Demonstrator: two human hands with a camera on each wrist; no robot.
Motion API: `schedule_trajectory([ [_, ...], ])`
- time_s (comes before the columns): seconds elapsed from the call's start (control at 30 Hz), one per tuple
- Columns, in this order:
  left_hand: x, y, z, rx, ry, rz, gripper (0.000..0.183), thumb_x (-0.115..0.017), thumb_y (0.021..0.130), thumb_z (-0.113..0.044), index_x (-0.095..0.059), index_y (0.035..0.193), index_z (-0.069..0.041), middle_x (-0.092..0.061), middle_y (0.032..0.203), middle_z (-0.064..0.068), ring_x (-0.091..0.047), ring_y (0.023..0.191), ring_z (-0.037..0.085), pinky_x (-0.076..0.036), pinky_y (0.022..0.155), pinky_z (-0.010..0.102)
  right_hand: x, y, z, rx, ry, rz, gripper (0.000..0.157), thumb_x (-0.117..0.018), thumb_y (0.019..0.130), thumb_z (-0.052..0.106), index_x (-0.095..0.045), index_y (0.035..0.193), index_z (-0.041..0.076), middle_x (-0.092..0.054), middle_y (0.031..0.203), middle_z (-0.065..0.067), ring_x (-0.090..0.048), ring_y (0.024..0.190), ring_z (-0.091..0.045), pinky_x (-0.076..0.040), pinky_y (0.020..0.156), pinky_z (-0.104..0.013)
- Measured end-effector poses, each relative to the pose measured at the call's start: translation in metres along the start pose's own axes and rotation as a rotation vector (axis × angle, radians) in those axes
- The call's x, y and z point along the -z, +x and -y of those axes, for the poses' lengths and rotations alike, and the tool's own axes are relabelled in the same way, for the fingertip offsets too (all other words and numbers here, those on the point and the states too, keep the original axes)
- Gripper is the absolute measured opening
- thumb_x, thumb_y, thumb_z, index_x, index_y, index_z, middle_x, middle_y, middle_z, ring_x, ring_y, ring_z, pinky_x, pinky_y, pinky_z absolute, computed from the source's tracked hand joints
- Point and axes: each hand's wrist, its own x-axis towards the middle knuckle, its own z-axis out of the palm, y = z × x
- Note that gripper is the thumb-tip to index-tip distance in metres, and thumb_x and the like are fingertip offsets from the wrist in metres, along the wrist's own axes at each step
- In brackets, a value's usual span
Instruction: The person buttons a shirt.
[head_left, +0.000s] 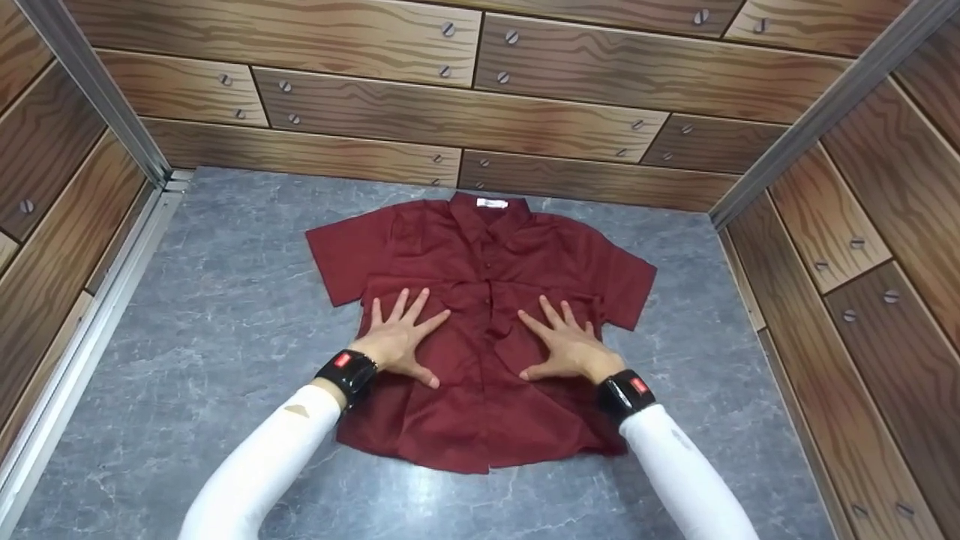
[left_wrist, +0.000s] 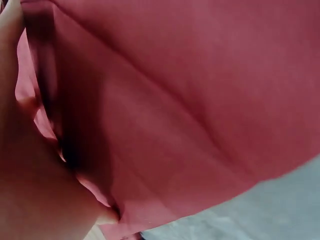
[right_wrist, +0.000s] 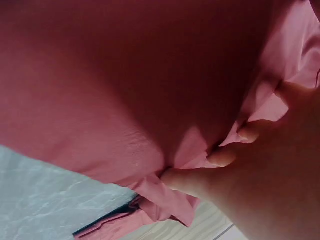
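Note:
A dark red short-sleeved button shirt [head_left: 484,427] lies front up, its collar [head_left: 465,214] toward the back wall. My left hand [head_left: 394,345] rests on the left half of the shirt's body with fingers spread. On the other half lies my right hand [head_left: 576,351], its fingers spread too. A crosswise fold runs over the chest just beyond both sets of fingertips. In the left wrist view the hand [left_wrist: 40,185] touches the red cloth along one side. The right wrist view has the fingers [right_wrist: 185,182] against creased cloth near the shirt's side edge.
The shirt lies on a grey marbled surface [head_left: 225,300]. Wood-patterned panels [head_left: 375,105] wall the back and both sides, with metal rails [head_left: 97,90] at the corners. Each wrist wears a black band [head_left: 349,375], above white sleeves [head_left: 262,457].

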Motion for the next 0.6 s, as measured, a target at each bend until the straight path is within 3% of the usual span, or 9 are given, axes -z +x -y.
schedule_trajectory([
  [0.23, 0.001, -0.005, -0.008, 0.001, 0.04, 0.084, 0.13, -0.085, 0.066, -0.072, -0.013, 0.167, -0.035, 0.011, 0.173, 0.012, 0.012, 0.156, 0.042, 0.004, 0.113, 0.077, -0.002, -0.01, 0.004, -0.009, -0.02, 0.032, 0.117, -0.08, 0.076, 0.069, -0.017, 0.167, 0.033, 0.006, 0.174, -0.012, 0.009, 0.155, -0.048, -0.011, 0.111, -0.081],
  [0.33, 0.001, -0.009, -0.012, -0.008, 0.041, 0.055, 0.123, -0.082, 0.069, -0.072, -0.021, 0.167, -0.031, 0.005, 0.173, 0.014, 0.008, 0.157, 0.044, 0.001, 0.112, 0.08, -0.001, -0.012, 0.008, 0.006, -0.023, 0.0, 0.112, -0.079, 0.077, 0.069, -0.023, 0.166, 0.03, 0.0, 0.174, -0.012, 0.004, 0.155, -0.048, -0.011, 0.111, -0.081],
  [0.4, 0.003, -0.008, -0.015, -0.037, 0.025, -0.031, 0.107, -0.079, 0.076, -0.069, -0.035, 0.163, -0.025, -0.006, 0.172, 0.017, 0.0, 0.157, 0.045, -0.002, 0.111, 0.08, 0.002, -0.011, 0.013, 0.014, -0.015, -0.062, 0.101, -0.076, 0.082, 0.068, -0.033, 0.164, 0.026, -0.01, 0.173, -0.012, -0.004, 0.156, -0.046, -0.014, 0.112, -0.079],
  [0.47, 0.006, -0.005, -0.02, -0.094, -0.001, -0.191, 0.082, -0.078, 0.084, -0.059, -0.055, 0.15, -0.015, -0.03, 0.164, 0.02, -0.02, 0.154, 0.046, -0.011, 0.112, 0.079, 0.006, -0.008, 0.021, 0.031, -0.009, -0.181, 0.083, -0.071, 0.089, 0.063, -0.048, 0.156, 0.019, -0.031, 0.166, -0.014, -0.024, 0.153, -0.043, -0.025, 0.112, -0.074],
  [0.53, 0.008, 0.004, -0.025, -0.161, -0.023, -0.372, 0.051, -0.077, 0.092, -0.043, -0.07, 0.129, -0.009, -0.053, 0.145, 0.02, -0.043, 0.141, 0.043, -0.025, 0.112, 0.073, 0.009, -0.001, 0.031, 0.043, 0.003, -0.324, 0.061, -0.067, 0.095, 0.055, -0.062, 0.141, 0.014, -0.054, 0.147, -0.013, -0.049, 0.138, -0.038, -0.041, 0.105, -0.064],
  [0.6, 0.01, 0.015, -0.032, -0.216, -0.027, -0.525, 0.025, -0.076, 0.094, -0.027, -0.075, 0.109, -0.008, -0.064, 0.12, 0.016, -0.059, 0.119, 0.038, -0.041, 0.104, 0.063, 0.011, 0.007, 0.041, 0.054, 0.015, -0.465, 0.041, -0.067, 0.099, 0.046, -0.069, 0.121, 0.012, -0.066, 0.119, -0.01, -0.064, 0.111, -0.032, -0.052, 0.09, -0.053],
])
